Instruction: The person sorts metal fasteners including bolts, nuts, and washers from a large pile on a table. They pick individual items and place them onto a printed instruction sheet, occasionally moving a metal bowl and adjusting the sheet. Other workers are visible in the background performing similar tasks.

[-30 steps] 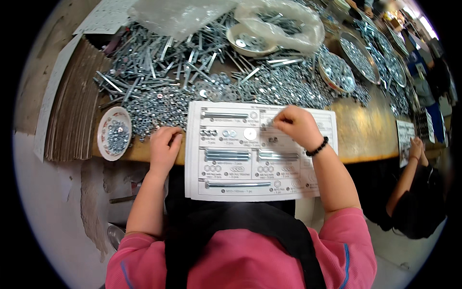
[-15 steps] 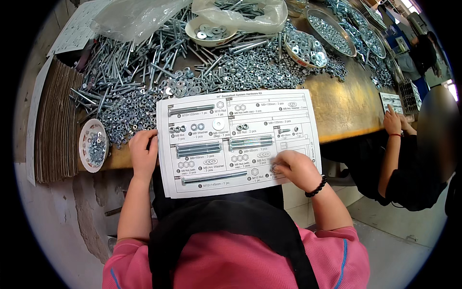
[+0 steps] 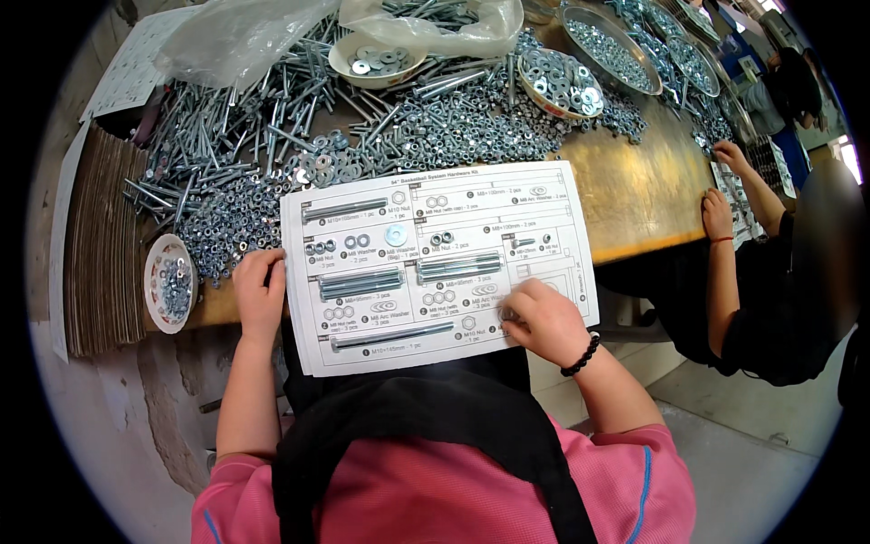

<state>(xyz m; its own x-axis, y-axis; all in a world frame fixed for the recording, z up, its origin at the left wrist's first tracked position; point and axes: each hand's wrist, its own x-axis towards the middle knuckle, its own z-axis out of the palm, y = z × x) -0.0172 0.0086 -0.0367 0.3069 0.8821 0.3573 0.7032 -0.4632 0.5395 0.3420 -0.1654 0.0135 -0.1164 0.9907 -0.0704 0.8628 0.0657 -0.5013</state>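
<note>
A printed hardware sheet lies across my lap at the table's near edge, with drawings of parts in outlined boxes. My left hand grips its left edge, thumb and fingers closed on it. Over the lower right of the sheet, my right hand is closed in a pinch; what its fingertips hold is mostly hidden. Long bolts, a second bunch of bolts, a single long bolt, small nuts, washers and a large washer lie over the drawings.
Beyond the sheet are heaps of bolts and nuts. Bowls of washers stand among them. A small bowl and stacked cardboard are at left. A co-worker's hands are at right.
My right hand stays pinched over the sheet's lower right, and my left hand keeps its edge. The view has shifted slightly. At right, one of the co-worker's hands has reached toward the metal parts.
</note>
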